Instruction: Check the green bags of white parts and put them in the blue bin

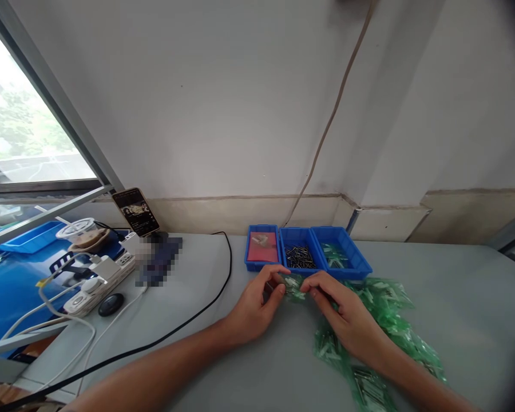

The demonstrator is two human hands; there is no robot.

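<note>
Above the worktop (pixel 257 380), your left grip (pixel 252 308) and right grip (pixel 347 316) pinch one green packet (pixel 293 287), filled bags (pixel 395 326) lying alongside, loose screws (pixel 299 257) left in the middle bin (pixel 298 234).

The left hand (pixel 252 306) and right hand (pixel 347 312) hold a clear pouch (pixel 294 287) between them, just before three blue trays (pixel 261 266). Green bags (pixel 386 312) lie beside the right hand; a phone (pixel 136 212) leans far left, near a mouse (pixel 111 304).
</note>
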